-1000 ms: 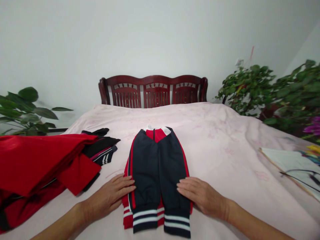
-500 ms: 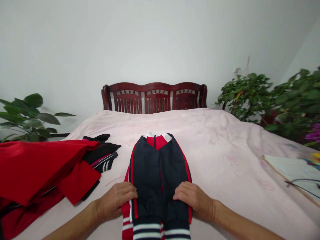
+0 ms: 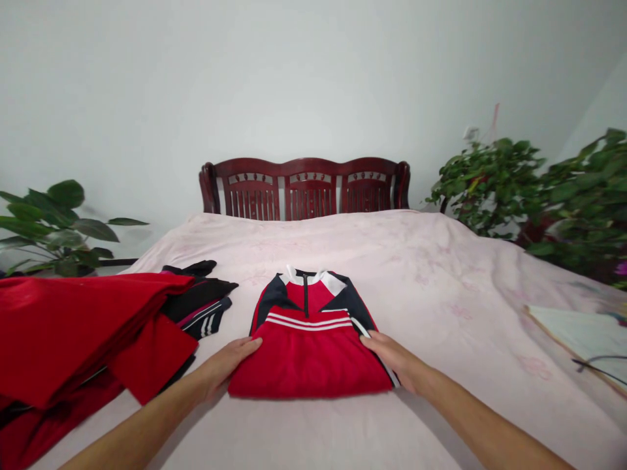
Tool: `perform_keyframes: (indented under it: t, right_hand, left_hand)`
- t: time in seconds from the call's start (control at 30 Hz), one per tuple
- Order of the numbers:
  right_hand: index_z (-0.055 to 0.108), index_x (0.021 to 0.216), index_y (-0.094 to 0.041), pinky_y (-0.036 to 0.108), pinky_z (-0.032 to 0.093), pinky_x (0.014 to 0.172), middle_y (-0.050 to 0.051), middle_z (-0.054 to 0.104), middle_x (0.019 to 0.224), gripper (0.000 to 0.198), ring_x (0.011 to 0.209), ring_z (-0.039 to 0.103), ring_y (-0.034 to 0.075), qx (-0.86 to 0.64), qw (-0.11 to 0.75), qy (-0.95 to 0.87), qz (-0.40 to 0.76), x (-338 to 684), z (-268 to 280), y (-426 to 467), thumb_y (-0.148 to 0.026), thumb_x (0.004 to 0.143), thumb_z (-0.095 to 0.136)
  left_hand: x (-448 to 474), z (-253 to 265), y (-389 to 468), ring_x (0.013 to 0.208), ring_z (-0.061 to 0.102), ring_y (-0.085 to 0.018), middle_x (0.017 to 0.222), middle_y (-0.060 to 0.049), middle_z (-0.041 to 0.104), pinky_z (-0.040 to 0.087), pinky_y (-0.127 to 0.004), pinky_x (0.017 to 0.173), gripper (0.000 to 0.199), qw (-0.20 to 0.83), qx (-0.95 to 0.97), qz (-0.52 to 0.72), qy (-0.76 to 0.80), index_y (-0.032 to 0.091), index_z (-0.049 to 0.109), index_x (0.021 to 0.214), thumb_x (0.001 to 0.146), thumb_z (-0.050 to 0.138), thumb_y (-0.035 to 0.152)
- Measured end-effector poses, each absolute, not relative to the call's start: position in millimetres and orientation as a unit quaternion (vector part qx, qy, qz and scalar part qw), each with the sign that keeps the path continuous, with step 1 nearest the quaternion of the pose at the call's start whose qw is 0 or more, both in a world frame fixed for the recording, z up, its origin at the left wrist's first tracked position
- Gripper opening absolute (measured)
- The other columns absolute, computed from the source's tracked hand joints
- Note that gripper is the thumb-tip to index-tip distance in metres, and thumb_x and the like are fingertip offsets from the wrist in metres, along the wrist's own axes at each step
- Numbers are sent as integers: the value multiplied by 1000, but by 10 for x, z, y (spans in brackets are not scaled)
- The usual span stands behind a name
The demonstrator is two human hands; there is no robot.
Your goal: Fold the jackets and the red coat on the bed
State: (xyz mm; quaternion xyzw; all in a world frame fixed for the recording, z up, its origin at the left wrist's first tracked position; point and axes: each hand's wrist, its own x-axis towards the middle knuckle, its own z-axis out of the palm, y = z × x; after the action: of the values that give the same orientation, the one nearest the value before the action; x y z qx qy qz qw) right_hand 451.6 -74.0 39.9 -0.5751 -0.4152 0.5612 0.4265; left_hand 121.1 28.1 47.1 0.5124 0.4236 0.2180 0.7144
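A red, navy and white zip jacket (image 3: 308, 362) lies on the bed in front of me, its lower part folded up over the chest. The striped hem faces away from me, just below the white collar and dark zip. My left hand (image 3: 235, 358) grips the folded part at its left side, thumb on top and the other fingers mostly hidden beneath. On the opposite side my right hand (image 3: 392, 356) holds the edge by the white stripe in the same way. The navy sleeves show only near the shoulders.
Left of the jacket lies a pile of red and dark clothes (image 3: 93, 326). A pink floral sheet (image 3: 441, 313) covers the bed, with a dark wooden headboard (image 3: 308, 189) behind. Plants stand on both sides. At the right edge lies a flat pale board (image 3: 578, 333) with a black cable.
The jacket's lower part has been folded up and away from me, covering the navy sleeves that lay on top. Both hands moved with it, a little farther forward.
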Motion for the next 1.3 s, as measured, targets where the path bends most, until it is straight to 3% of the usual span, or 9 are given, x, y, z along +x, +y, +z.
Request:
perform_keyframes:
  t: [0.1, 0.2, 0.33, 0.53, 0.7, 0.8, 0.9, 1.03, 1.3]
  right_hand:
    - [57, 128, -21, 48, 51, 97, 12, 68, 122, 55, 112, 65, 29, -573, 455, -469, 494, 4557, 309, -780, -46, 80, 66]
    - [50, 136, -19, 51, 46, 103, 13, 65, 128, 70, 114, 63, 30, -623, 460, -526, 351, 4521, 219, -764, -36, 72, 71]
    - [44, 140, -15, 47, 37, 113, 14, 53, 142, 66, 129, 52, 27, -664, 477, -536, 212, 4547, 107, -613, -32, 78, 58]
    - [49, 136, -17, 49, 47, 103, 14, 60, 132, 54, 120, 59, 29, -721, 351, -580, 139, 4680, 66, -774, -36, 86, 52]
    - [44, 144, -30, 47, 44, 108, 9, 45, 149, 64, 134, 46, 29, -609, 254, -751, -43, 4703, 159, -1326, -25, 82, 61]
    - [40, 147, -32, 43, 44, 110, 6, 45, 149, 74, 134, 45, 25, -539, 201, -814, -75, 4692, 84, -1371, -6, 79, 51]
    - [49, 140, -26, 40, 48, 105, 7, 58, 137, 73, 125, 54, 22, -516, 228, -820, -92, 4661, 35, -1153, 2, 72, 44]
    - [63, 117, -21, 37, 56, 89, 6, 71, 106, 59, 98, 65, 21, -495, 273, -819, -99, 4605, 222, -1029, 0, 66, 44]
    - [66, 108, -31, 38, 57, 82, 3, 73, 97, 57, 92, 68, 26, -557, 332, -761, -27, 4596, 484, -1670, -10, 58, 50]
  left_hand:
    - [1175, 436, 233, 105, 69, -30, 115, -14, 73, 53, -42, 96, 61, 680, 534, 237, 442, 15, 65, 115, 68, 79, 50]
    - [1164, 367, 181, 110, 67, -30, 119, -14, 71, 51, -44, 99, 63, 637, 542, 324, 442, 15, 61, 121, 70, 77, 48]
    - [1189, 281, 217, 116, 63, -28, 132, -12, 64, 50, -44, 100, 68, 555, 560, 427, 443, 20, 48, 137, 80, 67, 49]
    - [958, 130, 222, 91, 69, -25, 107, -10, 70, 56, -42, 85, 61, 443, 676, 322, 492, 16, 49, 138, 84, 61, 43]
    - [453, 98, 29, 133, 48, -28, 149, -10, 44, 44, -43, 108, 66, 223, 878, 263, 333, 31, 43, 145, 83, 61, 20]
    - [379, 47, 36, 139, 41, -26, 154, -7, 38, 41, -42, 112, 73, 126, 929, 208, 279, 35, 39, 147, 81, 52, 5]
    - [538, 35, 158, 137, 43, -27, 152, -8, 41, 44, -44, 110, 70, 95, 931, 228, 270, 31, 46, 141, 77, 53, 3]
    - [664, 173, 235, 135, 45, -28, 142, -10, 53, 42, -45, 111, 40, 97, 930, 255, 246, 23, 61, 117, 79, 58, 11]
    - [378, 313, -136, 124, 57, -26, 123, -4, 69, 39, -41, 113, 28, 161, 912, 283, 248, 28, 65, 114, 88, 55, 31]
